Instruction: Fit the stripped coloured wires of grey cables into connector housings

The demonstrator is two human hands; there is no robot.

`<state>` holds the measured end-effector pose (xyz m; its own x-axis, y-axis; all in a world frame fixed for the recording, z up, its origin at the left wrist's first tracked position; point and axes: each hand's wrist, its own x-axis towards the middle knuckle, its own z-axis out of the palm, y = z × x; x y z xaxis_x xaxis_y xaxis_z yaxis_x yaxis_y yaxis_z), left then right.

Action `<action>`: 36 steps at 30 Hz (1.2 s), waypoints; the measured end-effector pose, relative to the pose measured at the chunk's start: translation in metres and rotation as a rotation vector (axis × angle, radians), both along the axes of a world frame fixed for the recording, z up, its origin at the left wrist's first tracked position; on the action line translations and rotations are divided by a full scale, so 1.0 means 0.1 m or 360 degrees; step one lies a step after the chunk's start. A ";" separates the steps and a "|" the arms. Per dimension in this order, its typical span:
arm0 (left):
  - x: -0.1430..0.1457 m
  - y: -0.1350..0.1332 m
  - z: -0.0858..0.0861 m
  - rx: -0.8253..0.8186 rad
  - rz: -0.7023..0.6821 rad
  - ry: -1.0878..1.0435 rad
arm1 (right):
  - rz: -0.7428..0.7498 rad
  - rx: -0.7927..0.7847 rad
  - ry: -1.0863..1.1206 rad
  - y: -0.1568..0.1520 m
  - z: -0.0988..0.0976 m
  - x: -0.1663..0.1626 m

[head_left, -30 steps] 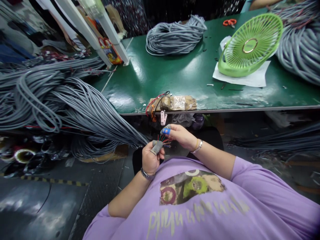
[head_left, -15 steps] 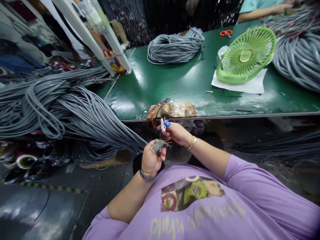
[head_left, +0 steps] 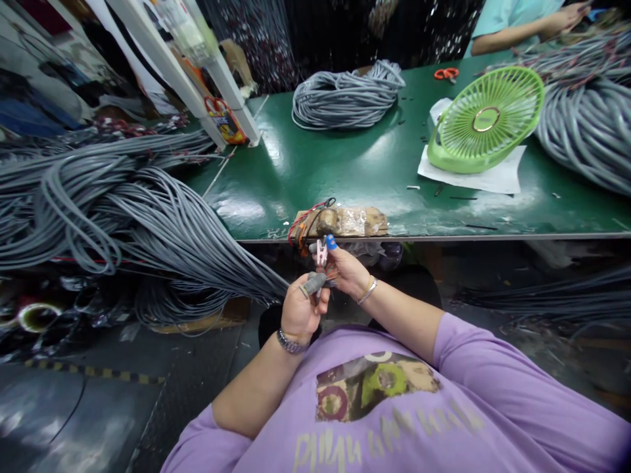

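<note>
From the left, a thick bundle of grey cables (head_left: 192, 230) is sloping toward the person's left hand (head_left: 302, 307), which is gripping thin coloured wires (head_left: 332, 273) under a grey-covered thumb, just below the edge of the green table (head_left: 394, 164). The wires are showing free of any grey jacket, so that stage appears done. Beside it, the right hand (head_left: 348, 270) is pinching a pink clip (head_left: 321, 253) right above the wires; the fingers are hiding whether any are sitting in it, and how much of the bundle is left untreated cannot be told.

Around them, a packet (head_left: 225, 125) is resting by a white post, a wooden block (head_left: 365, 222) with red and black leads is crowding the edge behind the clip, and a grey coil (head_left: 345, 102) is lying farther back. Rightward, orange scissors (head_left: 445, 73) and a green fan (head_left: 486, 118) are keeping well clear of the hands, while a co-worker's hand (head_left: 562, 21) is showing beyond.
</note>
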<state>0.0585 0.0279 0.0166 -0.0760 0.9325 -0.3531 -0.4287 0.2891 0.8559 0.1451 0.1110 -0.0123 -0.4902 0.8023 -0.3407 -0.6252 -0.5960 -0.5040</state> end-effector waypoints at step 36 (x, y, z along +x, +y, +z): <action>0.12 -0.07 0.03 -0.0048 0.0257 -0.0023 | 0.0014 -0.0066 0.0066 -0.02 0.05 0.01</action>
<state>0.0706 0.0206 0.0193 -0.2187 0.8976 -0.3828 -0.4837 0.2410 0.8414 0.1462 0.1092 -0.0076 -0.5116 0.7836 -0.3524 -0.6398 -0.6212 -0.4525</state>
